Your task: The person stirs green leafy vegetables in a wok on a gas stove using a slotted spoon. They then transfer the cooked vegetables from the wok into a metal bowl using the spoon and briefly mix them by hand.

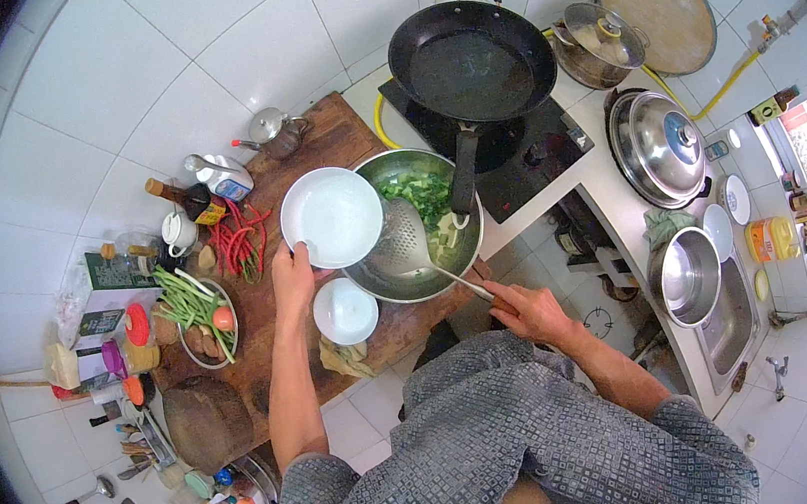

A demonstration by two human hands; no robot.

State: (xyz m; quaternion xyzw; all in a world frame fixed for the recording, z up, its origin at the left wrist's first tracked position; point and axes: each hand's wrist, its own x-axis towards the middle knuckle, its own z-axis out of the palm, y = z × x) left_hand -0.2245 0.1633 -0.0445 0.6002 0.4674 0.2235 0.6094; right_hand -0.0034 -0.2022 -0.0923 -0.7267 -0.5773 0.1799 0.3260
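Note:
My left hand point(292, 277) grips the rim of a white bowl point(332, 218), tilted beside and partly over a steel basin point(418, 295). In the basin are chopped greens point(426, 192) and pale cubes, perhaps tofu, in liquid. My right hand point(532, 312) is closed on the wooden handle of a perforated skimmer point(402, 241), its head inside the basin near the bowl's edge. Below the held bowl, a second white bowl point(346, 312) sits on the wooden table by a cloth point(345, 357). A frying pan's handle reaches over the basin's right side.
The black frying pan point(473, 66) rests on an induction cooktop point(552, 166). Red chillies point(236, 246), bottles and a basin of vegetables point(205, 325) stand left; a round chopping block point(207, 423) is nearer me. Right are a domed lid point(665, 137), a steel pot point(688, 277) and a sink point(734, 332).

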